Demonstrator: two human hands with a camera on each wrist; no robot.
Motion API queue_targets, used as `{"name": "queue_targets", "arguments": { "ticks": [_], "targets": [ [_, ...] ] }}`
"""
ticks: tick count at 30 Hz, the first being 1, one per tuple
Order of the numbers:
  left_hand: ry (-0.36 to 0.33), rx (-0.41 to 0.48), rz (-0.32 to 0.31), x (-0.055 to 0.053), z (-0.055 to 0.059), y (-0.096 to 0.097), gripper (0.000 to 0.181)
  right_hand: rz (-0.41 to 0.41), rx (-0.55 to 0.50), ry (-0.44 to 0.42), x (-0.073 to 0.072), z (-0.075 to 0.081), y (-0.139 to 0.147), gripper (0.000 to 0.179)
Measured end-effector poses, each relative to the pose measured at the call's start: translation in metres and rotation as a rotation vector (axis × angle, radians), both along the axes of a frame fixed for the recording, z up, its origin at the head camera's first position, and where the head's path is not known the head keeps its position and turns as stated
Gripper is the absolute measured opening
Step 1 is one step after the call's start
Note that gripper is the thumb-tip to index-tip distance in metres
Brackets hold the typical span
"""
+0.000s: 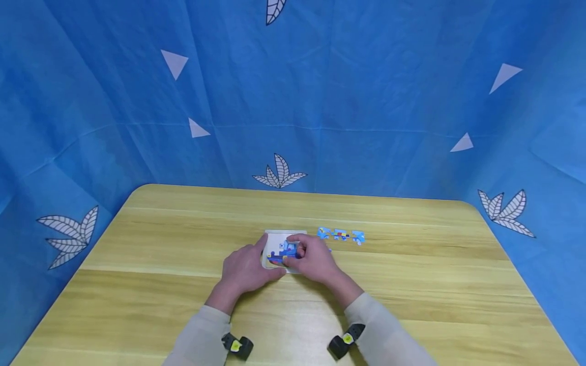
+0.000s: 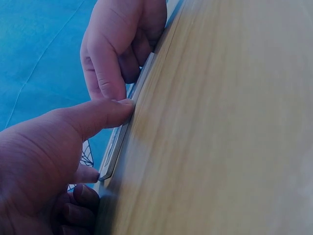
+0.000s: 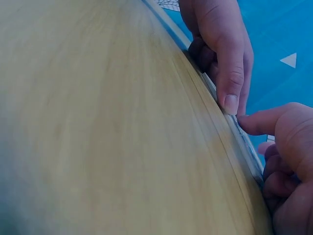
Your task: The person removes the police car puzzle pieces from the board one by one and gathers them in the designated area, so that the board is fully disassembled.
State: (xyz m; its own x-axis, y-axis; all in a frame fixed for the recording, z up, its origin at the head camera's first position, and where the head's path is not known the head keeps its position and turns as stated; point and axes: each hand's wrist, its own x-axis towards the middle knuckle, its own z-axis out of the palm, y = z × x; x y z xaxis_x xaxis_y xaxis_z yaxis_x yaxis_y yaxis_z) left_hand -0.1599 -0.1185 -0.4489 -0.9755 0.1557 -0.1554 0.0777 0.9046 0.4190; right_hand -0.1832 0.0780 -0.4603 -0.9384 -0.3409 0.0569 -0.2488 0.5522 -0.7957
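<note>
A white-rimmed puzzle tray [image 1: 285, 232] lies on the table, with joined pieces forming a blue vehicle picture [image 1: 276, 257] inside it. My left hand [image 1: 247, 268] grips the tray's near left corner, thumb along the near edge and forefinger along the left side. Over the tray's right part, my right hand [image 1: 314, 258] pinches a blue puzzle piece [image 1: 291, 249] between thumb and forefinger, right at the picture. In the left wrist view the tray [image 2: 113, 156] shows edge-on, flat on the wood. The right hand's other fingers are curled, and its palm hides the tray's right side.
Loose blue puzzle pieces [image 1: 358, 237] lie in a row right of the tray. Another piece [image 1: 329, 249] peeks out beside the right hand. The wooden table [image 1: 412, 284] ends at a blue patterned curtain [image 1: 366, 91] behind and on both sides.
</note>
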Motion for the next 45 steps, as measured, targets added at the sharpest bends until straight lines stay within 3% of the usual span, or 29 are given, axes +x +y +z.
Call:
{"name": "queue_targets", "arguments": {
  "ticks": [12,45],
  "targets": [
    [0.005,0.01,0.001,-0.0001,-0.0012,-0.0007,0.105,0.014,0.054,-0.045,-0.0019,0.002,-0.0015,0.044],
    [0.029,0.015,-0.005,-0.0004,-0.0044,-0.0015,0.105,0.004,-0.054,-0.07,-0.0009,-0.0008,-0.0009,0.046]
  ]
}}
